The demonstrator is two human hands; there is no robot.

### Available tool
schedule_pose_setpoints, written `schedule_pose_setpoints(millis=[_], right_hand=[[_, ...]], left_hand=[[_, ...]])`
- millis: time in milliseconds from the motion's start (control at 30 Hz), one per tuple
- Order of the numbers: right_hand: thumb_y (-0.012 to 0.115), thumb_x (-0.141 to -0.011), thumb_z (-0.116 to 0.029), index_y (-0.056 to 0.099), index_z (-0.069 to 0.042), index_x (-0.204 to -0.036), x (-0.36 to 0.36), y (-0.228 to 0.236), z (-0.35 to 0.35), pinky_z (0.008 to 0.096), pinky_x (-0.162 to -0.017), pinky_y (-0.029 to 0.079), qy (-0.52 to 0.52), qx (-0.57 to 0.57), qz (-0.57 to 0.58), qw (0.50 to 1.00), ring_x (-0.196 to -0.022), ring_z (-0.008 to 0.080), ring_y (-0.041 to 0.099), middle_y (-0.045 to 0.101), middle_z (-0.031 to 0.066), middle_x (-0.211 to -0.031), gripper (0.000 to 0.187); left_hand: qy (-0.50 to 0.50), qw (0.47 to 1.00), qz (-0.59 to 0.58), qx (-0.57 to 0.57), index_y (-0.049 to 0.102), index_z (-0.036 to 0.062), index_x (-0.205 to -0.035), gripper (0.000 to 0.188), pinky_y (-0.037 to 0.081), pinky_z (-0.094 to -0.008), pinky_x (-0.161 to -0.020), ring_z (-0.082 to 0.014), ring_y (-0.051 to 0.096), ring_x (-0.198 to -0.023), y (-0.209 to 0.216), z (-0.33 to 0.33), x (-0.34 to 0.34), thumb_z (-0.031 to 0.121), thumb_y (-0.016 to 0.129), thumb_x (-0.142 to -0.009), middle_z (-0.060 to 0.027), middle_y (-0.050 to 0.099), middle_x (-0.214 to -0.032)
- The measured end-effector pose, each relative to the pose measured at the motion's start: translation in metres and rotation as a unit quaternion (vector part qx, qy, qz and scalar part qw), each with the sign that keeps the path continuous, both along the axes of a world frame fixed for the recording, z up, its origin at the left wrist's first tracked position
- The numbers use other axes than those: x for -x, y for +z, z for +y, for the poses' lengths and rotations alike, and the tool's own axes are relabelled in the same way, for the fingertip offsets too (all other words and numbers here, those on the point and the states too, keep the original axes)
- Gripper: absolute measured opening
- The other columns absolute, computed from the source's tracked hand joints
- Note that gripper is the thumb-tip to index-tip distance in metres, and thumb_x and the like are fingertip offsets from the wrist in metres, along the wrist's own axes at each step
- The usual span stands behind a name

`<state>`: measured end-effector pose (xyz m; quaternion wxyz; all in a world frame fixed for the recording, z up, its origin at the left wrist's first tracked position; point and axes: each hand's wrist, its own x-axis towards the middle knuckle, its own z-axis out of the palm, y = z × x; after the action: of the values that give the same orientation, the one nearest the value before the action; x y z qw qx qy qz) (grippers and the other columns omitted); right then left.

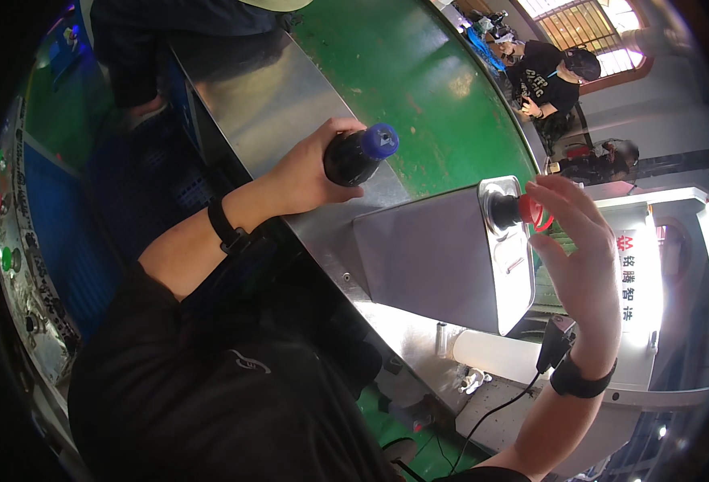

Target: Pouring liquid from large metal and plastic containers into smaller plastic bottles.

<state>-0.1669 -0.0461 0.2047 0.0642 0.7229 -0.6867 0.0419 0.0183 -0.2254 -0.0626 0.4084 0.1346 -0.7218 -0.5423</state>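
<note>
My left hand [318, 165] is wrapped around a small dark bottle [348, 161] with a blue cap [380, 140], held over the metal bench. To its right a rectangular pale metal can [427, 249] stands on the bench, with a black neck [502, 212] at its top. A red ring-shaped cap [534, 212] sits at that neck. My right hand [575, 233] has its thumb and fingertips closed around the red cap. The palm side is partly hidden, and I cannot tell whether the cap is loose from the neck.
The can rests on a steel bench [258, 104]. A white roll [495, 353] and a black corded device [557, 341] lie near the can. A person [129, 48] stands at the upper left; another person [551, 84] works at the far bench. A white lit machine [636, 273] stands at right.
</note>
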Motion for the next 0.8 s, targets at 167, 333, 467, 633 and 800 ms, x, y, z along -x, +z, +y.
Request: schedule_pose_setpoints(millis=[167, 333, 467, 633, 800], right_hand=[[0.073, -0.075, 0.003, 0.069, -0.006, -0.120, -0.004, 0.008, -0.006, 0.0373, -0.092, 0.053, -0.068, -0.038, -0.048, 0.996, -0.109, 0.0301, 0.067, 0.066, 0.0130, -0.125, 0.046], [0.075, -0.076, -0.001, 0.070, -0.007, -0.117, 0.005, 0.005, -0.007, 0.0376, -0.092, 0.052, -0.042, -0.025, -0.081, 0.996, -0.105, 0.0288, 0.066, 0.069, 0.0107, -0.121, 0.042], [0.077, -0.076, -0.005, 0.072, -0.008, -0.110, 0.012, 0.011, -0.011, 0.0391, -0.091, 0.052, 0.051, -0.011, 0.072, 0.996, -0.103, 0.0276, 0.066, 0.070, 0.0102, -0.115, 0.035], [0.075, -0.083, -0.017, 0.071, -0.010, -0.099, 0.019, 0.010, -0.018, 0.0385, -0.082, 0.052, 0.030, -0.020, 0.037, 0.999, -0.095, 0.0247, 0.066, 0.072, 0.0089, -0.093, 0.018], [0.065, -0.093, -0.021, 0.069, -0.010, -0.098, -0.001, -0.013, -0.029, 0.0385, -0.070, 0.054, -0.113, 0.005, -0.037, 0.993, -0.077, 0.0262, 0.068, 0.071, 0.0132, -0.081, 0.013]], left_hand=[[-0.001, 1.000, -0.007, -0.023, 0.041, 0.0125, -0.138, 0.083, 0.042, -0.0337, -0.104, -0.0163, 0.052, -0.119, 0.000, 0.002, -0.002, 0.004, 0.088, -0.071, -0.0050, 0.054, -0.124], [0.014, 0.999, -0.027, -0.032, 0.043, 0.0127, -0.137, 0.082, 0.040, -0.0334, -0.106, -0.0167, 0.052, -0.119, 0.004, 0.003, -0.002, 0.003, 0.089, -0.069, -0.0049, 0.053, -0.125], [0.011, 0.999, -0.024, -0.038, 0.043, 0.0124, -0.137, 0.083, 0.040, -0.0334, -0.106, -0.0171, 0.052, -0.119, 0.003, 0.004, -0.001, 0.003, 0.089, -0.069, -0.0048, 0.053, -0.125], [0.011, 0.998, -0.012, -0.055, 0.043, 0.0126, -0.137, 0.082, 0.040, -0.0328, -0.105, -0.0168, 0.052, -0.118, -0.001, 0.003, 0.002, 0.003, 0.089, -0.069, -0.0042, 0.053, -0.123], [0.026, 0.998, -0.025, -0.043, 0.043, 0.0130, -0.136, 0.082, 0.041, -0.0330, -0.104, -0.0169, 0.052, -0.118, 0.000, 0.004, 0.001, 0.002, 0.089, -0.069, -0.0043, 0.053, -0.123]])
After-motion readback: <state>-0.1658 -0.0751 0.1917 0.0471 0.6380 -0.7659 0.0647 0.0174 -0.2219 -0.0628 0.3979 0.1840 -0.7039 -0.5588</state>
